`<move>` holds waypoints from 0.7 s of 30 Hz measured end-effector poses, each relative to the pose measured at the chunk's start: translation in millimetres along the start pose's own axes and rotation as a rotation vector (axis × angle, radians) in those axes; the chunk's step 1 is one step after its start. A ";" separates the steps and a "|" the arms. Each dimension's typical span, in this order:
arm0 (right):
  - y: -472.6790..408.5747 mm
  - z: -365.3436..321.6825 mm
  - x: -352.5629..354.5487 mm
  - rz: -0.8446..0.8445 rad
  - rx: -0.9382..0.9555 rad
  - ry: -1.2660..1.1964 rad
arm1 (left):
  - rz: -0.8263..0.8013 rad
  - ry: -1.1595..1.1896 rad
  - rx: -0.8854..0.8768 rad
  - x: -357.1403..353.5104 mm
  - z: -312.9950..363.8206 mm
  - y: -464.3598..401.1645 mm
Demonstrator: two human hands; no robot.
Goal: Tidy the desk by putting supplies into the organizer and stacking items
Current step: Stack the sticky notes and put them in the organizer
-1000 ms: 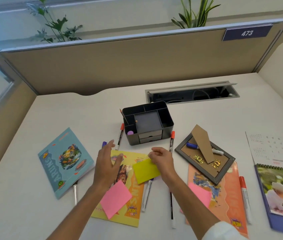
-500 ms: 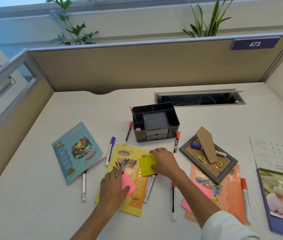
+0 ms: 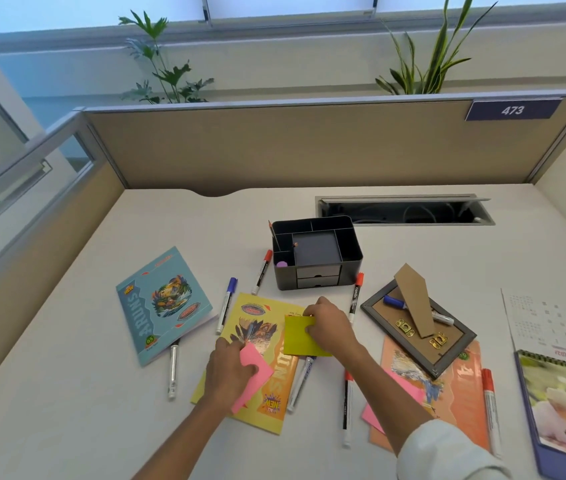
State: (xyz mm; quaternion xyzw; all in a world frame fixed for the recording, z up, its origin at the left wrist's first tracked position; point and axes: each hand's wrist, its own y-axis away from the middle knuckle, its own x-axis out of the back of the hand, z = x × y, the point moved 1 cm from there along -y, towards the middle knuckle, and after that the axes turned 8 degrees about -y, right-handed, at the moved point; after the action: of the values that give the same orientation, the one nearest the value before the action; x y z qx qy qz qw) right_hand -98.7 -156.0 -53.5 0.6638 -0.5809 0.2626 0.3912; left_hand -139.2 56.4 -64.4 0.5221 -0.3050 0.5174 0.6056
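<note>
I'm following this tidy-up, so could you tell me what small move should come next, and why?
Probably lift both sticky pads and bring them together. The left hand already pinches the pink pad and the right hand the green pad, both lying on the yellow notebook; the organizer sits just beyond.

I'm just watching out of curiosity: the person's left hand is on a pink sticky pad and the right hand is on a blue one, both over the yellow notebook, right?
Not quite. In the head view the right hand is on a yellow-green sticky pad, not a blue one. The rest holds: the left hand is on the pink sticky pad, both over the yellow notebook.
</note>
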 end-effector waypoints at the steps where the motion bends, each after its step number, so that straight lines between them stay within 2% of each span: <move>1: 1.6 0.1 0.8 0.024 -0.016 -0.058 | -0.009 0.057 0.022 2.5 0.6 -1.0; 6: 18.7 0.8 13.4 0.132 -0.103 -0.431 | -0.085 0.313 0.044 20.1 8.0 -2.0; 10: 38.9 -2.4 14.3 0.130 -0.221 -0.998 | -0.115 0.607 0.072 32.4 22.0 -2.9; 13: 50.6 -7.9 11.7 0.098 -0.321 -1.267 | -0.190 0.900 0.143 35.7 38.7 -0.1; 17: 60.1 -11.3 4.2 0.135 -0.393 -1.362 | -0.278 1.130 0.288 24.0 56.7 -2.5; 21: 63.8 -4.9 -4.4 0.278 -0.401 -1.264 | -0.322 1.197 0.254 17.8 73.5 1.7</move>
State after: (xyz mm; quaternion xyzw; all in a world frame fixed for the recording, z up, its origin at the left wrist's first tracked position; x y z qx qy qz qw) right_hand -161.3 -150.7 -40.7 0.5236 -0.8154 -0.2407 0.0545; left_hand -123.3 -8.0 -28.0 0.2493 0.2328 0.6543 0.6749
